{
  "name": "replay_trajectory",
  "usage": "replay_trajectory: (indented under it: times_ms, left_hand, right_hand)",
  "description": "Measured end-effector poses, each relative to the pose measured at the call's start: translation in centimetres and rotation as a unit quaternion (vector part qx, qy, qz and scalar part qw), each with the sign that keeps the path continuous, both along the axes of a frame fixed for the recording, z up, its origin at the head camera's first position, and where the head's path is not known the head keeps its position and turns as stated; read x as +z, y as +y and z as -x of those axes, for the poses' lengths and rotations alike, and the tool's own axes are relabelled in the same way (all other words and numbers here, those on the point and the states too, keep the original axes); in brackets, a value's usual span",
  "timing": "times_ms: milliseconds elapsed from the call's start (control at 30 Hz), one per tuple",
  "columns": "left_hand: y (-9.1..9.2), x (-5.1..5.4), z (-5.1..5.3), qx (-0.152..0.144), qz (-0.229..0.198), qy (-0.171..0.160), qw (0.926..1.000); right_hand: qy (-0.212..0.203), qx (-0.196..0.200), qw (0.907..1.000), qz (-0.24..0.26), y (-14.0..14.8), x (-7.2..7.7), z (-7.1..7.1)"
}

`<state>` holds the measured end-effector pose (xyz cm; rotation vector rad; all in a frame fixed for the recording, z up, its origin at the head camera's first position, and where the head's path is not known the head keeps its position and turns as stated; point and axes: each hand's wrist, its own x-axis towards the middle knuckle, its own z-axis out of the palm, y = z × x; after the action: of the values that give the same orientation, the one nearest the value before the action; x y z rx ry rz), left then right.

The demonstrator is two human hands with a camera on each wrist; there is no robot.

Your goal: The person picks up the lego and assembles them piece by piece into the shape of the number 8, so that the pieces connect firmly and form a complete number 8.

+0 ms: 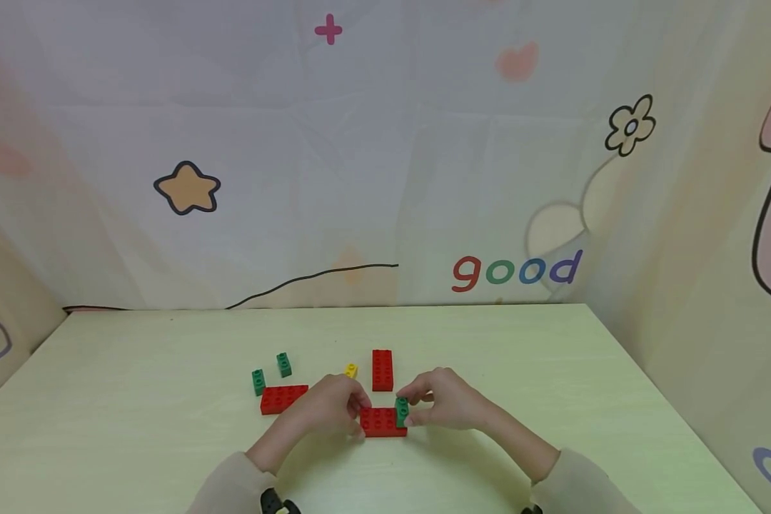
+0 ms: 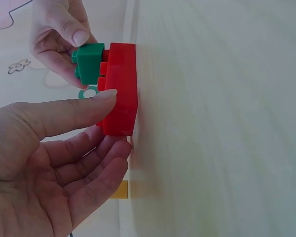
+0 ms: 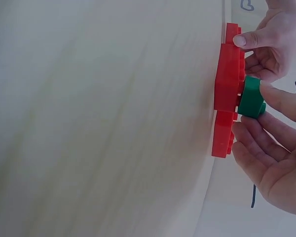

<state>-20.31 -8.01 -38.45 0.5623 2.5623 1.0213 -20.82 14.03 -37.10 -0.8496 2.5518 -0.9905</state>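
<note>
A long red toy building brick [image 1: 378, 422] lies studs up on the table in front of the person. My left hand [image 1: 330, 403] holds its left end, with the thumb [image 2: 106, 100] on the near side and the fingers around the end. At the brick's right end, my right hand [image 1: 450, 403] pinches a small green brick [image 1: 401, 412] between thumb and fingers. This green brick [image 2: 91, 64] sits on top of the red studs, its own studs facing up. Red stud sides show beneath it, and I cannot tell whether it is pressed fully down.
Behind the hands stands another red brick [image 1: 382, 370], lengthwise. A yellow brick [image 1: 351, 370] is partly hidden by the left hand. Further left lie a third red brick [image 1: 283, 400] and two small green bricks, one nearer [image 1: 258, 382] and one farther [image 1: 284, 364]. A printed cloth [image 1: 360, 178] hangs behind the table.
</note>
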Motion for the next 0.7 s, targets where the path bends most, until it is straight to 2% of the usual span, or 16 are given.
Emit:
replay_trajectory:
  times_ms: [333, 700]
  left_hand:
    - [0.14, 0.18, -0.17, -0.002, -0.002, 0.006, 1.0]
    - [0.16, 0.26, -0.18, 0.0, 0.003, 0.007, 1.0]
  right_hand:
    - [-0.003, -0.002, 0.9999, 0.01, -0.12, -0.16, 0.09]
    - [-0.033, -0.016, 0.9988, 0.031, -0.04, -0.57, 0.39]
